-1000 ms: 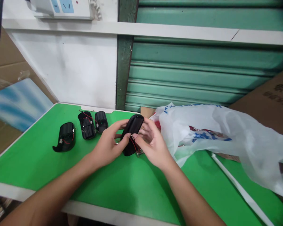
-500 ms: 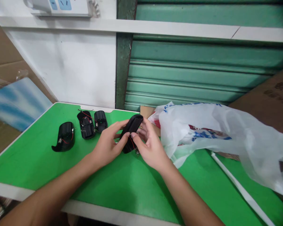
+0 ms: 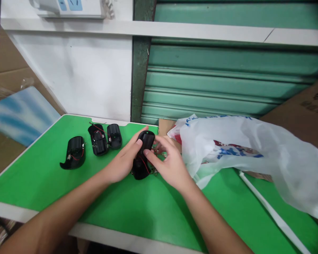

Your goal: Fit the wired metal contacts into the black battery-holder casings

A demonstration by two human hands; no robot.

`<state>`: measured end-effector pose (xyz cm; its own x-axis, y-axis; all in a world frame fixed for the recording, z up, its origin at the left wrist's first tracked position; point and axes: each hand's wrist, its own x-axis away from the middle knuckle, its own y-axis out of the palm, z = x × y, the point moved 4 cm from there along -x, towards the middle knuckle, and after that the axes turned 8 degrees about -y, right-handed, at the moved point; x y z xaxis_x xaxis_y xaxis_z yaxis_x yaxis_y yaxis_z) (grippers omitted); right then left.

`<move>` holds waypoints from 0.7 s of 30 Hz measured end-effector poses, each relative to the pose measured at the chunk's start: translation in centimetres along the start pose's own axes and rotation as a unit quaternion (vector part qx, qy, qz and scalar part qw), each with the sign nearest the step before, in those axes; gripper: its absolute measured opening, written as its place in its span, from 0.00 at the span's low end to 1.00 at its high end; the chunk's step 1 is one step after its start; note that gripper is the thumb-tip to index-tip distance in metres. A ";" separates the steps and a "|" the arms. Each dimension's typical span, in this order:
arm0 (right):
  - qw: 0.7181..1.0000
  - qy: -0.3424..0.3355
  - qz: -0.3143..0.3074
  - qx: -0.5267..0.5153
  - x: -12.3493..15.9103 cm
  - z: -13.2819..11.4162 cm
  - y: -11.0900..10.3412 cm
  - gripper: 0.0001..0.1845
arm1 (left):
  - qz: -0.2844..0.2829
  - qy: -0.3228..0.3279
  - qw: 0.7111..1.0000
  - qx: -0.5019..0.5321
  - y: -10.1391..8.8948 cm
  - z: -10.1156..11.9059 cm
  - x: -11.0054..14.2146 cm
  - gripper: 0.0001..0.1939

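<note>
My left hand (image 3: 123, 162) grips a black plastic shell with red wires (image 3: 143, 155), holding it low over the green table (image 3: 148, 208). My right hand (image 3: 168, 164) pinches at the shell's right side, thumb near the red wire. Small metal bits show behind my right fingers, too small to name. Three similar black shells lie to the left: a curved one (image 3: 72, 153), one with red wires (image 3: 97, 140) and a shorter one (image 3: 114, 135).
A white plastic bag (image 3: 243, 151) with blue print sprawls over the table's right side, something red inside it. A white rod (image 3: 270, 211) lies under it. Cardboard stands at right and left. A power strip (image 3: 69, 7) sits on the shelf above.
Both hands have lowered the black shell from a raised, tilted pose down toward the table; it now stands steeper, its lower end near the surface.
</note>
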<state>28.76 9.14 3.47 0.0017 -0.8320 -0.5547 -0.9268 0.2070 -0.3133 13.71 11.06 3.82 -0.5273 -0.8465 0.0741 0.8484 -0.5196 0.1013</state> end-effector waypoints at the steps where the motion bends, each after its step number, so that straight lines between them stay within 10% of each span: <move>1: 0.999 -0.010 0.021 0.027 0.0 -0.1 -0.2 0.18 | 0.000 -0.012 1.000 0.023 0.0 -0.3 -0.2 0.35; 12: 0.944 -0.229 -0.050 0.231 1.4 -3.2 1.3 0.06 | 0.051 -0.022 0.991 -0.124 -0.4 -0.2 0.1 0.34; 21: 0.927 -0.231 -0.037 0.294 2.1 -3.3 1.7 0.07 | 0.046 -0.047 0.996 -0.063 -0.2 0.0 0.1 0.33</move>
<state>25.92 6.04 4.34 0.3437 -0.5744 -0.7429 -0.5533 0.5153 -0.6545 13.44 11.09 3.83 -0.4433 -0.8799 0.1710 0.8897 -0.4551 -0.0356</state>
